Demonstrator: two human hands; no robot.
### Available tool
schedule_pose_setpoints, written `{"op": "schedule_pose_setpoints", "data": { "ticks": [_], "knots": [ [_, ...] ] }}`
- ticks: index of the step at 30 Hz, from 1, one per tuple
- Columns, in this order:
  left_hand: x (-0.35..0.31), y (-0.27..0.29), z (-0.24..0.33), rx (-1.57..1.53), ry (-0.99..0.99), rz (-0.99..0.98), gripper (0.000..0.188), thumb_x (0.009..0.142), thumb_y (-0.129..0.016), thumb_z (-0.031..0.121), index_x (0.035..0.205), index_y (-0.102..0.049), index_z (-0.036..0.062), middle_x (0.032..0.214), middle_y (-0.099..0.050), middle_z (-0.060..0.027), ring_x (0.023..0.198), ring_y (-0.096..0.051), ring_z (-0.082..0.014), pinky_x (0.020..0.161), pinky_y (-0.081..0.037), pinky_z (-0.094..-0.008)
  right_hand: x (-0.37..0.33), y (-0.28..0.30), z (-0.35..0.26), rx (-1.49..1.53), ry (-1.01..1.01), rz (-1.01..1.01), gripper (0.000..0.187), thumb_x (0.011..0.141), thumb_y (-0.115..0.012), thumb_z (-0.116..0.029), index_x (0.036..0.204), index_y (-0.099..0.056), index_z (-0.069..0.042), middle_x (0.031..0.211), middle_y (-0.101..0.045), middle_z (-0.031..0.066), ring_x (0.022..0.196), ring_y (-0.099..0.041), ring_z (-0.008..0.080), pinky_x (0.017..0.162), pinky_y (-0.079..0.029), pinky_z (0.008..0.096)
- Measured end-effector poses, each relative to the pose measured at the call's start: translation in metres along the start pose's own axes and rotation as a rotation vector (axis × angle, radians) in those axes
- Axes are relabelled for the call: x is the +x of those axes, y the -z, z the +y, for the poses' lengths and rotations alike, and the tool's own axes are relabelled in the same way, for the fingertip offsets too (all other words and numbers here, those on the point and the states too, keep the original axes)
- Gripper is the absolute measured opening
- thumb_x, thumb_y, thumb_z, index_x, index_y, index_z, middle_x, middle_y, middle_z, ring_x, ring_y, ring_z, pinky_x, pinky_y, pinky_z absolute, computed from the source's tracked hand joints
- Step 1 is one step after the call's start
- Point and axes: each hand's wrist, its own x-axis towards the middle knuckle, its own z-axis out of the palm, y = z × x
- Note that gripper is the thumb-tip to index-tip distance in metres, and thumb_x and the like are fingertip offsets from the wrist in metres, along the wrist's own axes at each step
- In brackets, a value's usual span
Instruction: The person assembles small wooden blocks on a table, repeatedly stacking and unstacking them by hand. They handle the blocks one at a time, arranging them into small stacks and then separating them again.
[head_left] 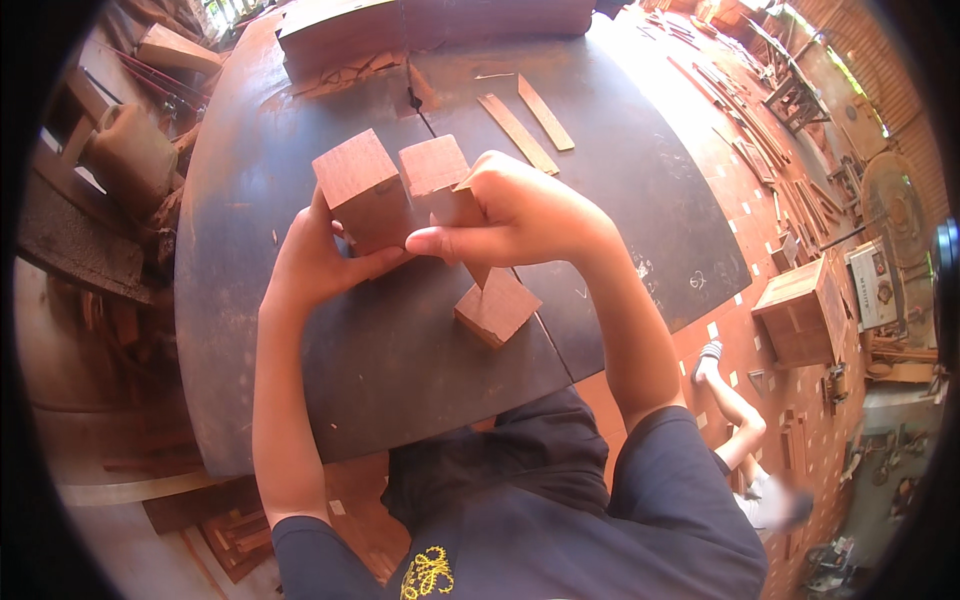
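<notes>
My left hand (325, 255) is closed round a reddish-brown wooden block (358, 185), its square end turned up toward me. Close beside it, my right hand (505, 215) grips a second wooden block (435, 165) of similar colour, thumb stretched across toward the first block. The two blocks are held side by side above the dark tabletop, with a narrow gap between their upper ends. Just below my right hand, another wooden block (498, 308) shows on the table. My fingers hide parts of both held blocks.
The dark metal table (330, 390) has a slot running along it. Two thin wooden strips (520, 130) lie beyond my right hand. A large timber beam (440, 35) spans the far edge. A plastic jug (130, 155) stands left, a wooden box (800, 315) right. Another person (745, 440) is at lower right.
</notes>
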Motion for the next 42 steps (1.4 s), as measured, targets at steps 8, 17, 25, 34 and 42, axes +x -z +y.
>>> {"op": "schedule_pose_setpoints", "data": {
  "ticks": [8, 17, 25, 34, 42],
  "knots": [
    [0.0, -0.001, 0.002, -0.036, 0.057, -0.012, 0.083, 0.063, -0.093, 0.031, 0.131, -0.054, 0.0025, 0.109, -0.072, -0.0115, 0.095, -0.071, -0.0217, 0.079, -0.054, -0.0329, 0.006, -0.013, 0.007, -0.211, 0.217, 0.039, 0.045, 0.091, -0.069, -0.036, 0.061, -0.06, -0.005, 0.053, -0.055, 0.0083, 0.049, -0.055, 0.0266, 0.049, -0.044, 0.0348],
    [0.0, -0.003, -0.014, -0.035, -0.028, 0.017, 0.084, 0.062, -0.094, 0.029, 0.131, -0.054, 0.0034, 0.11, -0.072, -0.0111, 0.1, -0.07, -0.0228, 0.084, -0.053, -0.0347, 0.011, -0.023, 0.022, -0.31, 0.301, 0.24, 0.035, 0.091, -0.066, -0.036, 0.068, -0.068, -0.009, 0.06, -0.059, 0.0129, 0.058, -0.06, 0.033, 0.055, -0.048, 0.0417],
    [0.0, -0.002, -0.012, -0.032, -0.028, 0.011, 0.085, 0.063, -0.092, 0.028, 0.133, -0.051, 0.0033, 0.112, -0.071, -0.0119, 0.101, -0.069, -0.0243, 0.086, -0.052, -0.0358, 0.003, 0.0, 0.001, -0.116, -0.003, -0.077, 0.042, 0.091, -0.066, -0.041, 0.074, -0.069, -0.003, 0.062, -0.057, 0.0186, 0.06, -0.059, 0.0366, 0.057, -0.046, 0.0419],
    [0.001, -0.002, -0.015, -0.005, 0.006, 0.011, 0.083, 0.061, -0.092, 0.026, 0.13, -0.052, 0.003, 0.108, -0.072, -0.0114, 0.096, -0.07, -0.0227, 0.081, -0.053, -0.0342, 0.014, -0.046, 0.027, -0.386, 0.226, 0.001, 0.028, 0.09, -0.07, -0.033, 0.076, -0.073, -0.009, 0.063, -0.062, 0.0159, 0.059, -0.061, 0.0346, 0.056, -0.049, 0.042],
    [0.002, -0.002, -0.009, -0.001, -0.087, 0.025, 0.08, 0.063, -0.092, 0.027, 0.129, -0.053, 0.0028, 0.109, -0.072, -0.0112, 0.095, -0.07, -0.0221, 0.082, -0.053, -0.0345, 0.008, -0.02, 0.02, 0.102, 0.423, 0.836, 0.033, 0.095, -0.069, -0.028, 0.074, -0.069, -0.002, 0.061, -0.065, 0.0066, 0.05, -0.059, 0.0157, 0.049, -0.047, 0.0291]
  ]
}}
